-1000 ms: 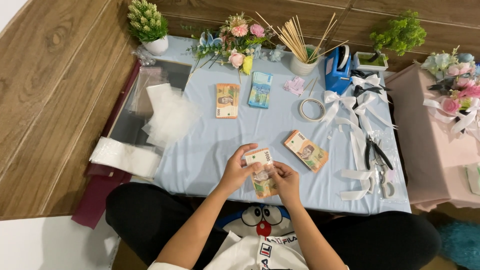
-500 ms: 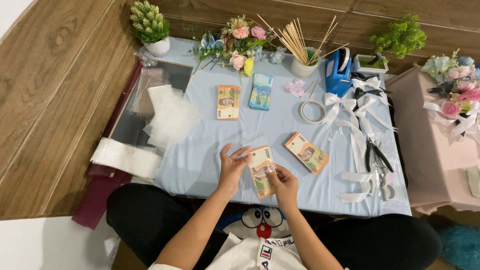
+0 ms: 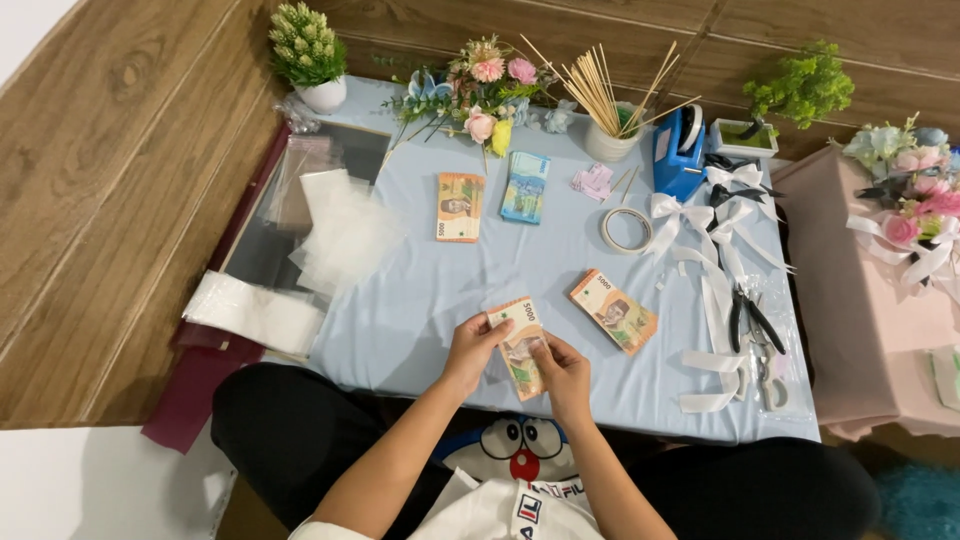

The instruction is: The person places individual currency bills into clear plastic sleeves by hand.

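— Start at our fingers: what have we got?

— Our left hand (image 3: 478, 345) pinches the upper end of a banknote (image 3: 520, 345), thumb on top, fingers curled under its edge. Our right hand (image 3: 562, 368) has its fingers pressed on the lower end, so the note hangs between both hands, just above the near edge of the tabletop (image 3: 400, 300).

— How will it handle?

— Light and thin, we judge, and limp: it flexes between the two grips. It creases easily (a sharp fold would stay in it), so we would take it by the short ends or corners, gently, with the pads rather than the nails. Whether it is one note or a few together we cannot tell.

— And around the hands?

— Just to the right lies a tan bundle of notes (image 3: 613, 311), askew. Farther off, side by side, an orange bundle (image 3: 459, 207) and a blue-green bundle (image 3: 526, 187). A roll of tape (image 3: 626, 229) sits beyond, beside a blue tape dispenser (image 3: 678, 152) and a cup of wooden skewers (image 3: 610, 110). White ribbon bows (image 3: 722, 215) trail down the right side towards black pliers (image 3: 752, 318).

— The surface and room?

— A pale blue cloth covers the tabletop, smooth, slightly wrinkled. Clear plastic sheets (image 3: 340, 230) pile up on the left, artificial flowers (image 3: 480, 85) line the far edge, and wood-look panelling lies around it.
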